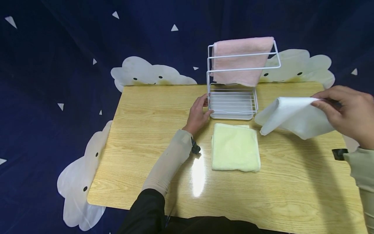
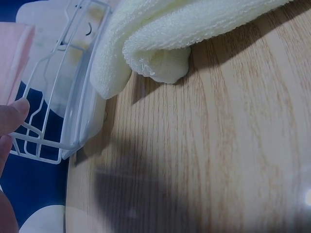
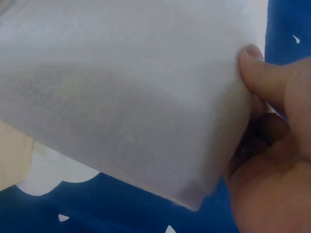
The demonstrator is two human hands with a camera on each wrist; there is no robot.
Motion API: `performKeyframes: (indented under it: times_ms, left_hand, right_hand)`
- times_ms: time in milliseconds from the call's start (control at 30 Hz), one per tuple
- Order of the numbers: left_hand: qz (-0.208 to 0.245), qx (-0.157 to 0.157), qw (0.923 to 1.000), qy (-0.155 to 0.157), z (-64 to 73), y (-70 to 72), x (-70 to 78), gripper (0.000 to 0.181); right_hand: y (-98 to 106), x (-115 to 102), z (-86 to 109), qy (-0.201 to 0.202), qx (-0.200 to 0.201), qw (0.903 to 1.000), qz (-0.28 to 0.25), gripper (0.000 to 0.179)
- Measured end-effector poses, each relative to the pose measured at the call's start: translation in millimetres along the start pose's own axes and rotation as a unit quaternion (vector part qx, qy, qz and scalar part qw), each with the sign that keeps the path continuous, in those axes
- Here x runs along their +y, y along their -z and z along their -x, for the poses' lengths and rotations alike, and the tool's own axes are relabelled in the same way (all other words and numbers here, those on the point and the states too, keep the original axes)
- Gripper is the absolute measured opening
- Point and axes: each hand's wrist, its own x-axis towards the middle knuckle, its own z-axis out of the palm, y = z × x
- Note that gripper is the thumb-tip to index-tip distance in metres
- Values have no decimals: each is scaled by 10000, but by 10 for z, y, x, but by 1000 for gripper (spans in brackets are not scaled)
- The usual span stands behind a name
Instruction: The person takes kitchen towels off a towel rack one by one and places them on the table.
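A white wire rack (image 1: 232, 112) with a pale tray in its base stands at the table's far side. My left hand (image 1: 198, 113) grips its left side, thumb at the front corner; in the left wrist view fingertips (image 2: 19, 109) meet the wires. Over the rack's top bars hangs a pink towel (image 1: 241, 60). To the right, my right hand (image 1: 350, 110) pinches a thin white cloth (image 1: 304, 117) by its edge, between thumb and fingers. That cloth (image 3: 121, 111) droops above the table, with light showing through it. A folded pale yellow towel (image 1: 235, 148) lies in front of the rack.
The wooden table (image 1: 140, 130) has rounded corners and a glare spot near the left forearm. Behind it hangs a dark blue curtain (image 1: 73, 39) with white triangles and cloud shapes. The left sleeve (image 1: 166, 165) lies across the table beside the yellow towel.
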Motion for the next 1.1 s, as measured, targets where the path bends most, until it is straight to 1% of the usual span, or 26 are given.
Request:
performKeyframes:
  times_ms: [167, 300, 567, 733, 933, 1100]
  left_hand:
    - [-56, -58, 10000, 40, 0, 2, 8, 69]
    - [-68, -80, 9999, 41, -2, 6, 12, 69]
    - [-10, -80, 9999, 68, -6, 6, 25, 69]
    - [5, -39, 10000, 25, -4, 2, 25, 68]
    - [-21, -24, 10000, 37, 7, 5, 17, 69]
    - [-36, -88, 9999, 110, -2, 1, 15, 66]
  right_hand:
    - [-53, 51, 20, -43, -216, 9998, -16, 12]
    - [-92, 97, 27, 42, -213, 9997, -60, 13]
    - [-181, 202, 32, 78, -410, 9991, 18, 11]
    - [-239, 274, 19, 247, -441, 9987, 9, 13]
    - [-319, 316, -19, 226, -696, 9973, 80, 14]
    - [-394, 372, -57, 343, -610, 9975, 43, 15]
